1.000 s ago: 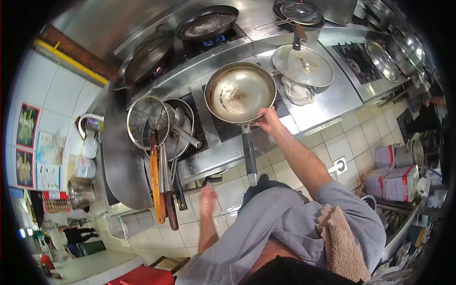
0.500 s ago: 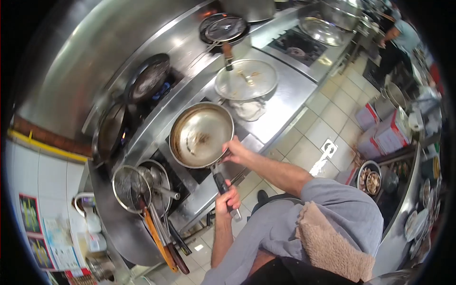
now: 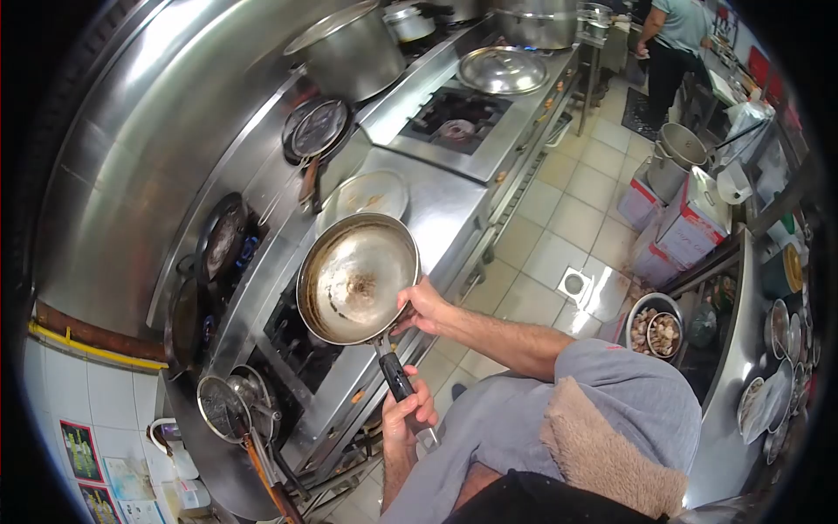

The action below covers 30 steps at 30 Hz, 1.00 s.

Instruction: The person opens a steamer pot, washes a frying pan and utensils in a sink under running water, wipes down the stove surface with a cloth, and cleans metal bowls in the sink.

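Metal pan (image 3: 359, 271), brown marks (image 3: 360, 284) inside, in both hands (image 3: 407, 410) (image 3: 423, 307).

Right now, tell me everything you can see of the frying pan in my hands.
The frying pan is round and metallic, with sloping walls. Nothing lies in it; brown and dark marks stain its silvery base, and browner staining rings the wall. A metal neck joins a black handle with a metal end. Its open side faces the camera, by the stove. The left hand grips the handle; the right hand holds the rim near the neck.
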Tool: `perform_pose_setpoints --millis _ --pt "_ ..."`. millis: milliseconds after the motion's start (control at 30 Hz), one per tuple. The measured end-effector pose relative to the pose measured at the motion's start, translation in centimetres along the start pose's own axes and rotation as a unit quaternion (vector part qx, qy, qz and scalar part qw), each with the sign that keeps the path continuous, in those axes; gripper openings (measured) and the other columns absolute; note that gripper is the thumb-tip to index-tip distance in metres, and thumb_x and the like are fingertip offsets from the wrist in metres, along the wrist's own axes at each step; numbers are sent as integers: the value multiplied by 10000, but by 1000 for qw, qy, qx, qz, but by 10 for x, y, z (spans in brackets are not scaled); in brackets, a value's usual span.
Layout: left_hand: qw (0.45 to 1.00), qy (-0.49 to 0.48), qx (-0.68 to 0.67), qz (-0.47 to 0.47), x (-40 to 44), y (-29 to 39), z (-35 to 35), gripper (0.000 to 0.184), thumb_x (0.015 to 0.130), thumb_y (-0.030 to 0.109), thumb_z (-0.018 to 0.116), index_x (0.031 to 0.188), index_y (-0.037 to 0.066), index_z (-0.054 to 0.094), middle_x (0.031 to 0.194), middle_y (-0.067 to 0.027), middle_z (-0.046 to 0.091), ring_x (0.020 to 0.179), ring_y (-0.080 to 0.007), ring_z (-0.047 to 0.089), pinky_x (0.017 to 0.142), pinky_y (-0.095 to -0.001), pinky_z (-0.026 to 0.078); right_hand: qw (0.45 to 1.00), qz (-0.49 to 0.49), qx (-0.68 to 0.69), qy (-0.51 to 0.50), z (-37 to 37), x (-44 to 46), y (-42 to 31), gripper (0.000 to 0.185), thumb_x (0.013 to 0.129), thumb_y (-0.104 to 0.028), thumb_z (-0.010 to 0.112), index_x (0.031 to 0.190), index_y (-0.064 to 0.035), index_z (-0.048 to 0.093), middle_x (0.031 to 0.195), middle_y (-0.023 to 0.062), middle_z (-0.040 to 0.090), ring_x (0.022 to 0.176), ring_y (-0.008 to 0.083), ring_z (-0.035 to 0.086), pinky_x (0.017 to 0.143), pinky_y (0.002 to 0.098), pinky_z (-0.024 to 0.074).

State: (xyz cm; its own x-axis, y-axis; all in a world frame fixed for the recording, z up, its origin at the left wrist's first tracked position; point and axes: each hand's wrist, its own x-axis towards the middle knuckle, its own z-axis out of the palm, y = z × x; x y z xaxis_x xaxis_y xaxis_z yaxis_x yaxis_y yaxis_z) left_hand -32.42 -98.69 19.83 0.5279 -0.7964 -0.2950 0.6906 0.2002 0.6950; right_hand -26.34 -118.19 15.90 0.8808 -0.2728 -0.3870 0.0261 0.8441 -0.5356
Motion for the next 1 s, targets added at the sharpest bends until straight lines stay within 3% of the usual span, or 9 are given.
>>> perform_pose_setpoints --millis 200,300,433,600,667,700,800,900,1000 --pt "979 -202 -15 10 71 -52 79 756 781 452 600 1299 36 239 875 -126 525 694 -246 593 621 -395 505 999 -51 3 12 -75 -37 -116 486 602 6 509 1073 45 392 691 220 532 542 391 577 495 598 485" --pt "968 -248 31 -5 112 -67 112 777 782 527 553 1292 17 264 900 -105 524 758 -219 586 695 -350 490 996 -75 17 38 -118 -44 -168 455 604 2 511 1045 55 413 694 217 534 524 382 568 491 592 487" --pt "952 -275 135 16 187 -85 116 757 781 524 557 1276 7 311 915 -83 523 783 -187 568 725 -307 472 988 -128 59 64 -171 -56 -246 410 598 13 489 993 95 419 743 231 528 597 389 579 514 602 496" --pt "938 -257 231 15 293 -73 149 627 798 415 602 1229 11 392 905 -58 533 764 -142 558 713 -271 463 978 -189 56 68 -241 -56 -351 401 618 -34 487 999 86 451 788 240 547 702 432 583 609 617 493" --pt "929 -255 266 22 350 -64 167 569 811 372 599 1214 15 414 892 -57 544 751 -135 566 706 -262 466 968 -226 54 96 -264 -60 -395 318 620 -54 491 914 66 495 802 240 557 734 423 579 658 632 473" --pt "923 -253 288 39 377 -57 182 512 830 325 591 1200 11 428 864 -47 543 733 -126 562 699 -260 466 965 -235 48 103 -276 -61 -417 318 620 -54 491 914 66 495 802 240 557 734 423 579 658 632 473" --pt "895 -269 349 69 464 -37 240 427 845 252 586 1167 6 450 822 -21 530 706 -103 549 676 -243 457 946 -279 48 160 -303 -65 -481 74 625 -61 490 666 -3 508 769 209 574 762 397 568 730 648 423" --pt "854 -306 406 107 547 -21 317 393 843 228 590 1133 -9 470 796 -8 525 694 -82 536 670 -223 443 923 -320 75 200 -324 -67 -541 77 626 -60 486 663 0 517 760 204 578 800 393 565 769 646 401" --pt "810 -350 453 126 626 -12 397 373 849 196 574 1144 -8 472 826 -11 516 699 -76 520 679 -229 447 914 -343 66 208 -352 -64 -600 207 617 -69 494 789 37 538 868 223 577 874 394 549 822 632 376"
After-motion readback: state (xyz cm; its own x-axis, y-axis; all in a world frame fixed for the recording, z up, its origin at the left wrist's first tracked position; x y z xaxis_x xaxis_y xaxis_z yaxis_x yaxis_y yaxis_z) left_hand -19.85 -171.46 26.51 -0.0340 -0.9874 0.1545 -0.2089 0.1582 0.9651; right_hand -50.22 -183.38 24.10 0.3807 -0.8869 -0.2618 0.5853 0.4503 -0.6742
